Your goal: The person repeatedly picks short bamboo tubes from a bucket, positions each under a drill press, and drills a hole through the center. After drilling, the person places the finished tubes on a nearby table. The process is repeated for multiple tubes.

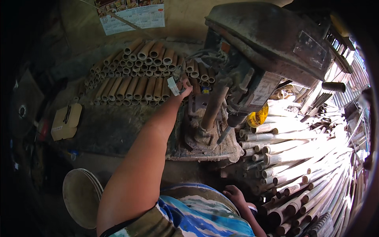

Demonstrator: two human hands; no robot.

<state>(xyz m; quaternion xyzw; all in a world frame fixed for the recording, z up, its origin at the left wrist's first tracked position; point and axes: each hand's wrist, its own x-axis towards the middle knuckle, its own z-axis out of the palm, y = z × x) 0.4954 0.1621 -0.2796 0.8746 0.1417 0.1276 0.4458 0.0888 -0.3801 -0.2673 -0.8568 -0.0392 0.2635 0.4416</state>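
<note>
My left arm stretches across the bench to a pale rectangular piece (173, 86) beside a dusty grey fitting with cables. My left hand (185, 89) is closed there, its fingers bent; what lies inside them is hidden. Just right of it stands a drill press (260, 43) with a round metal column (215, 104) and a dusty base (233, 152). Its spindle and bit (224, 134) point down over the base. Low by my lap, my right hand (235, 194) is loosely curled, with nothing visible in it. Behind my left hand are stacked short bamboo tubes (146, 87).
Long bamboo poles (292, 158) fill the right side, reaching close to my right hand. A yellow container (257, 115) hangs beside the drill press. On the left lie a cardboard piece (65, 124) and, lower, a pale bucket (81, 197). A calendar (134, 21) hangs on the wall.
</note>
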